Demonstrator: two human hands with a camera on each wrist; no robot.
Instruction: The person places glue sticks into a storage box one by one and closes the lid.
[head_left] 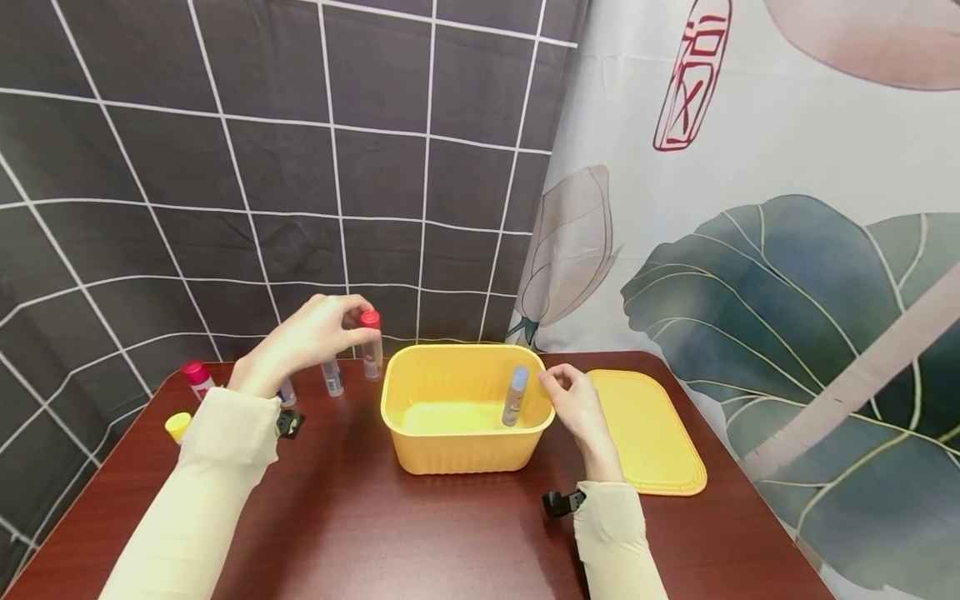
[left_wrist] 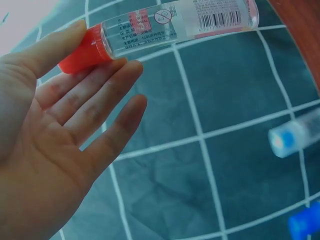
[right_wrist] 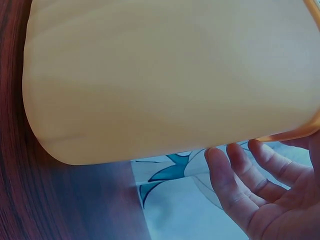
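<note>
Over there the left hand (head_left: 307,335) pinches the red cap (head_left: 371,318) of a clear tube (head_left: 372,362), at ten o'clock from the yellow box (head_left: 465,455). The tube is nearly upright, long axis vertical, cap pointing to twelve. I'd judge the step a pick-up; any move boxward would call for clearing the rim (head_left: 465,347). At three o'clock the right hand (head_left: 579,407) touches the box; whether it's gripping, I can't tell.

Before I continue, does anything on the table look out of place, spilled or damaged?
Nothing stands out: the box sits upright, its lid lies flat beside it, no spill shows. The left sleeve partly hides some tubes, so I cannot judge those.
</note>
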